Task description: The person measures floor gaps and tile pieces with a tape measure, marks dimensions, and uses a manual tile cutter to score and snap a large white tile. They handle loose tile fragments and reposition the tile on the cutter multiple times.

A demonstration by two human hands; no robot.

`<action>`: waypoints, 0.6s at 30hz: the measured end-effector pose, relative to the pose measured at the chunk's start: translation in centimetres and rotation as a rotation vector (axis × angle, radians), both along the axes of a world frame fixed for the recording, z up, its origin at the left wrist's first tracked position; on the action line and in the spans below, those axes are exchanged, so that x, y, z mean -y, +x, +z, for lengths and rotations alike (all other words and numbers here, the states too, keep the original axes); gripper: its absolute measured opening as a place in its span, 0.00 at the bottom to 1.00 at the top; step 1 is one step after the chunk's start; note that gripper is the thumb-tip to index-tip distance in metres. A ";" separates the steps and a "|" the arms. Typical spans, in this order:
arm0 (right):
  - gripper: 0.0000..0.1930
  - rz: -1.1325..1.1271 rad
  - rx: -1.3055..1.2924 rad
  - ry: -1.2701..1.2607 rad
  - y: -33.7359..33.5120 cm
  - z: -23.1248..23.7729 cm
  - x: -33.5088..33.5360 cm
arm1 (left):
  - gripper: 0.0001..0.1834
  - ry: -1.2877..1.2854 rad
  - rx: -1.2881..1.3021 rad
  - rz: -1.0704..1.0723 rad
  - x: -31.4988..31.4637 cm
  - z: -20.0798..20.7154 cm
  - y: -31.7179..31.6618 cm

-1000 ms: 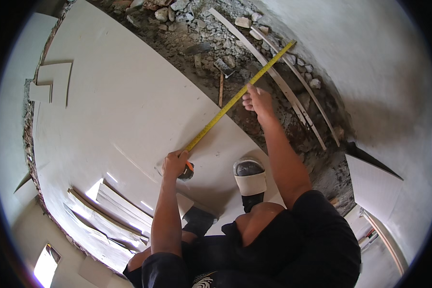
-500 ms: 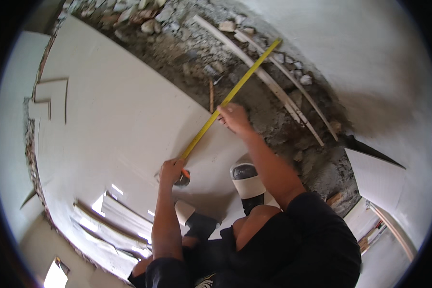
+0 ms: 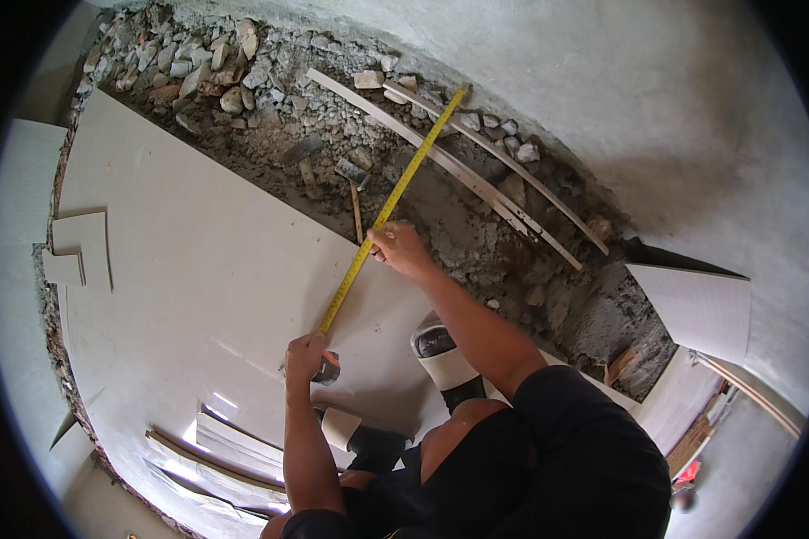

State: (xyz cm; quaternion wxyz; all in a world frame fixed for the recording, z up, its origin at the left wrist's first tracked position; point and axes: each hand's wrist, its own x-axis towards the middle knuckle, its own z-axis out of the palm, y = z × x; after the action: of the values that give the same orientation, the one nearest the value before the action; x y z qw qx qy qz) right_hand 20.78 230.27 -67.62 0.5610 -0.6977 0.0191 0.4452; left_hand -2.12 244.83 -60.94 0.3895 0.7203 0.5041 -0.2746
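A yellow tape measure is drawn out across the bare strip of ground, its far end at the base of the grey wall. My left hand is closed round its black and orange case, low over the pale floor slab. Where the slab's edge meets the rubble, my right hand pinches the blade between thumb and fingers. Under the blade lie two long thin pale strips. Just left of the blade rests a hammer with a wooden handle, its head on the dirt.
Broken stones and rubble fill the far left of the strip. Cut tile pieces lie at the slab's left edge. A white tile leans by the right wall. More cut strips lie near left. My sandalled foot is on the slab.
The view has shifted, so the scene sits further left and mostly lower. Both hands keep their hold on the tape measure, which stays stretched to the wall.
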 end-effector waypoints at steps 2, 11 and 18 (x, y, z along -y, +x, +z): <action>0.17 0.017 0.015 0.007 0.0 0.1 0.0 | 0.22 0.001 0.007 0.007 -0.1 0.0 -0.1; 0.17 0.038 0.061 0.027 0.0 -0.6 -0.3 | 0.22 0.036 -0.041 0.024 -0.4 -0.4 -0.5; 0.17 0.040 0.036 0.025 0.1 -0.6 -0.4 | 0.22 0.004 0.013 -0.009 -0.5 -0.3 -0.3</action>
State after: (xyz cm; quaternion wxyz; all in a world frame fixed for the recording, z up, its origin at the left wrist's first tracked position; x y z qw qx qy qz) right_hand 20.90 230.66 -68.24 0.5608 -0.6988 -0.0103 0.4439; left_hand -2.37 245.31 -61.21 0.3902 0.7249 0.4990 -0.2707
